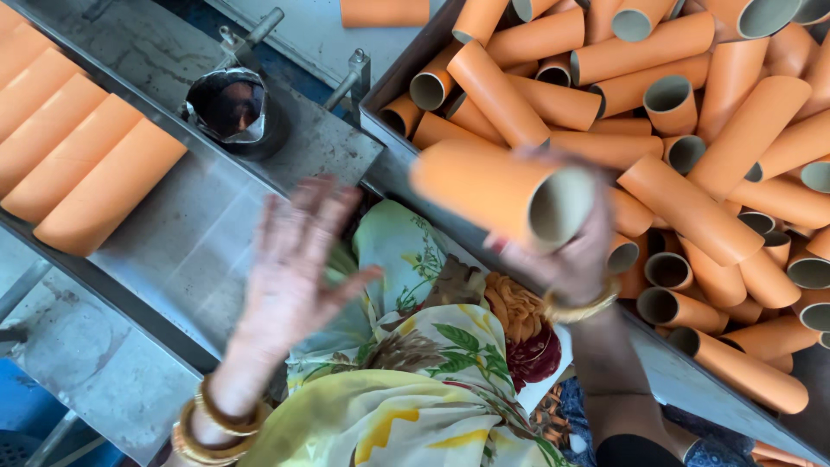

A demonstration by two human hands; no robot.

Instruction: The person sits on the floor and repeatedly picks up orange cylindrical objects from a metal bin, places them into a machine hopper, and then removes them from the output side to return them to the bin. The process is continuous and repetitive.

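My right hand (571, 251) grips one orange cardboard tube (484, 186), held sideways over the near edge of a metal bin, its hollow grey end facing right. It is blurred by motion. My left hand (294, 268) is open with fingers spread, palm down, above the metal chute (199, 233), holding nothing. Both wrists carry gold bangles. Several orange tubes (78, 156) lie side by side in a row on the chute at the left.
A metal bin (389, 95) at the right is heaped with several loose orange tubes (692, 130). A dark round cup-like part (233, 108) sits at the chute's top. Floral yellow cloth (415, 363) covers my lap below the hands.
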